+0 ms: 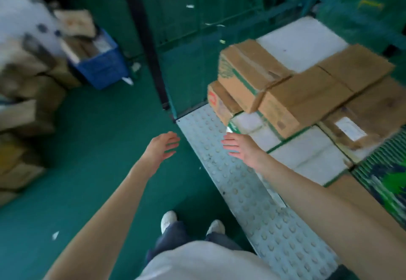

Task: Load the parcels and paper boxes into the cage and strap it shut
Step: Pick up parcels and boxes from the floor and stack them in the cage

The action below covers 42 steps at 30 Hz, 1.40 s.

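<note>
Floor point(92, 148): green, strewn with a few white scraps.
Cage point(186, 64): green mesh walls on a pale studded base plate point(259, 218), the near side open toward the person.
Loaded boxes: brown cartons point(307, 86) stacked on white boxes point(307, 154) with green edges, all on the base plate toward its right and back.
Loose pile point(26, 104): blurred cardboard boxes heaped at far left, well apart from the cage.
Blue crate point(103, 68): behind that pile, holding more cartons.
Left hand point(162, 145): empty, fingers spread and relaxed, above the floor just beside the cage's corner.
Right hand point(238, 145): empty, fingers straight, above the base plate near the front white box.
Shoes point(168, 220): 2, white, on the floor beside the plate's edge.
</note>
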Tool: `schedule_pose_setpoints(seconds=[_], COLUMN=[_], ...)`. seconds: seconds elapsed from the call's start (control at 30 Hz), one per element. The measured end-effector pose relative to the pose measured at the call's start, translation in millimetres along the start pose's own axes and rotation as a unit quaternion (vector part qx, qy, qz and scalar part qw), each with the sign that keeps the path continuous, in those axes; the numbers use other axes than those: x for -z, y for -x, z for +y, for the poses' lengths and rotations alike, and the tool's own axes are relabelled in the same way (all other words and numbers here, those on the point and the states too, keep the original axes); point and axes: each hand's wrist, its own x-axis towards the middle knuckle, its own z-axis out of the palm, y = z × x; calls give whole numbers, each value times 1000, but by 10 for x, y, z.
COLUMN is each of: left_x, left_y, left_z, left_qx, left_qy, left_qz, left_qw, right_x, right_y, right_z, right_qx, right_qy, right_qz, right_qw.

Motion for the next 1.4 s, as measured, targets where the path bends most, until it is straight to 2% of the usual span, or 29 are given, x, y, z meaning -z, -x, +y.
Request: schedule_pose_setpoints(seconds=[0.03,0.13,0.3,0.47,0.63,1.03,1.17,1.4], left_x=[491,809,1985,2973,3844,5502,6006,7004], left_y=[145,268,707,1017,1236,1117,861,505], left_z=[-109,-222,-658,-1005,-1229,-1520,-1472,-1213], left_qx=[-8,-8,-4,13,7,39,49,67], left_qy=[38,53,148,221,263,352,374,422], left_qz=[59,97,222,295,368,455,475,517], left_qw=[997,994,964,930,892,817,795,742], right_x=[-513,-865,-2338,-3645,-4809,-6871,-7560,-8898], right_y=[-96,-219,-208,-112,-15,-203,-505,-891], right_z=[-104,-168,-271,-189,-101,51,-66,-420], right_qx=[1,7,23,31,35,14,13,2], right_qy=[48,77,184,247,267,348,367,429], right_qz=[-51,-81,-197,-256,-283,-322,-335,-374], right_qw=[998,994,963,934,921,880,868,822])
